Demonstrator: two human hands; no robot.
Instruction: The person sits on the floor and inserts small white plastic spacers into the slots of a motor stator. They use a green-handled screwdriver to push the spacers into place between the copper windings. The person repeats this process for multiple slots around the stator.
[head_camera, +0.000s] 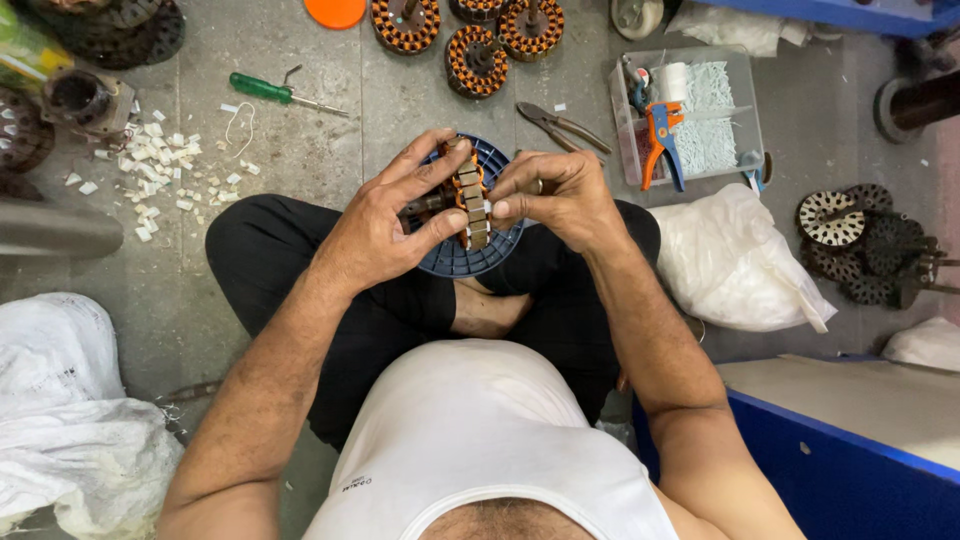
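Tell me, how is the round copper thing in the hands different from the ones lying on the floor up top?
The stator in the hands stands on edge, showing its side; the stators on the floor lie flat, showing round faces. The left hand and right hand grip the held one; the floor ones lie untouched. Both have orange-brown copper windings.

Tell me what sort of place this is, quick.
Probably a small motor-winding or fan repair workshop, worked on the floor. Both hands, left hand and right hand, hold a wound stator over a blue disc. More copper-wound stators, pliers and a green screwdriver lie on the concrete floor.
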